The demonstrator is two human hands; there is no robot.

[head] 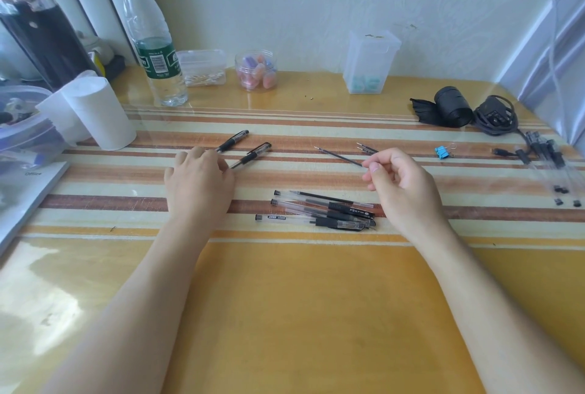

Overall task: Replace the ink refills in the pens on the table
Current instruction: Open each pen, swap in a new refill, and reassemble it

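The yellow table under its striped cloth and glossy clear cover [300, 298] is slick. The left hand [199, 181], centre left, lies palm down with fingertips at the tip of a clear plastic pen with black grip [251, 156]; I cannot tell whether it grips it, so the round barrel may roll off. The right hand [402, 184], right of centre, is loosely curled and pinches the rear end of a thin black ink refill [340, 156]; held so far back, the refill could waver, slip, and get mixed with the two loose dark refills [367, 147] just above.
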